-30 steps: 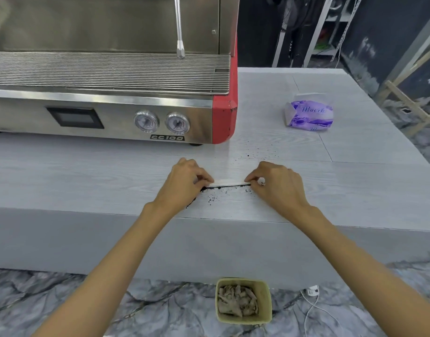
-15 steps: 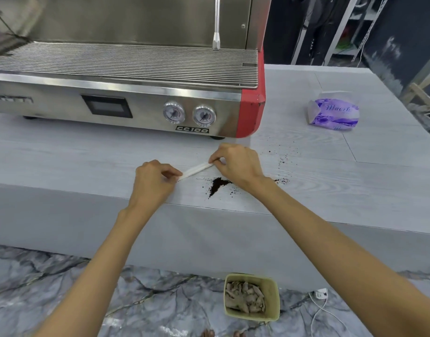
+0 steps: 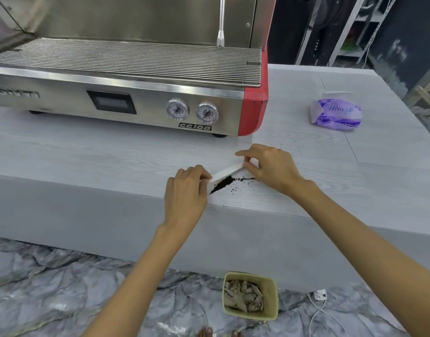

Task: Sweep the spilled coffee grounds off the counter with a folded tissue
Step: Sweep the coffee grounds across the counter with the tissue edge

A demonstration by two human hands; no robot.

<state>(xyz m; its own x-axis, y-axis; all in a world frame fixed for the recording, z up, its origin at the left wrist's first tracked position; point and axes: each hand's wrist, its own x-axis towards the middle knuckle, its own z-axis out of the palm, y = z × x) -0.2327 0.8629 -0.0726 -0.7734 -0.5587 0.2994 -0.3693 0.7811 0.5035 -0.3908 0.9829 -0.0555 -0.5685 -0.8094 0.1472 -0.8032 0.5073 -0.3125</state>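
A white folded tissue (image 3: 225, 171) lies as a narrow strip on the pale grey counter (image 3: 111, 154), slanting from lower left to upper right. My left hand (image 3: 186, 190) pinches its left end and my right hand (image 3: 269, 167) pinches its right end. Dark coffee grounds (image 3: 221, 185) are heaped in a streak right against the tissue's near side, close to the counter's front edge. Loose specks of grounds (image 3: 290, 148) are scattered further back, beyond my right hand.
A steel and red espresso machine (image 3: 141, 93) stands at the back left. A purple tissue pack (image 3: 335, 114) lies at the back right. On the marble floor below the counter edge stands a yellowish bin (image 3: 272, 295) with used tissues, beside a white cable (image 3: 323, 310).
The tissue turned from level to slanted, my right hand going further back. The grounds, spread thin a second ago, now lie gathered in a dense streak against the tissue. My view shifted left.
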